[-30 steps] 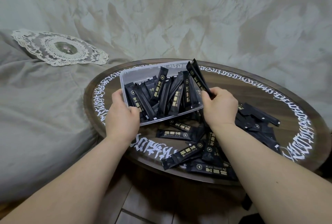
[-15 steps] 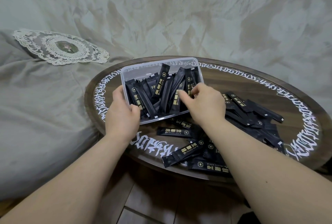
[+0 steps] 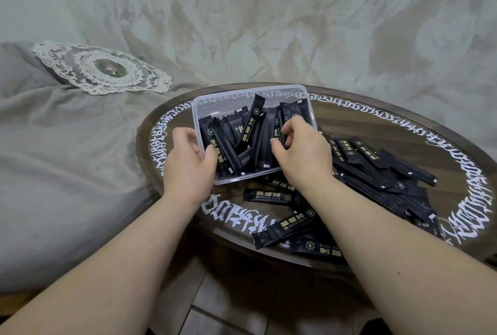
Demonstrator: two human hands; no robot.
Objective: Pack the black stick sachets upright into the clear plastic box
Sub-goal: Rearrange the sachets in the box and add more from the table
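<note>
The clear plastic box (image 3: 242, 94) is tilted toward me on the round wooden table (image 3: 403, 152). Several black stick sachets (image 3: 251, 133) with gold print lean upright inside it. My left hand (image 3: 189, 164) grips the box's near left corner, thumb over the rim. My right hand (image 3: 302, 152) reaches into the box's right side, fingers curled among the sachets there; what it pinches is partly hidden. A loose heap of black sachets (image 3: 376, 170) lies on the table to the right of the box and in front of it.
The table carries white script (image 3: 468, 189) around its rim. A grey cloth-covered surface (image 3: 67, 160) with a lace doily (image 3: 103, 67) lies to the left. A pale draped backdrop hangs behind. Tiled floor shows below the table's near edge.
My right hand carried a sachet from the box's right side into the box and now works among the packed sachets. The left hand stays on the box's corner.
</note>
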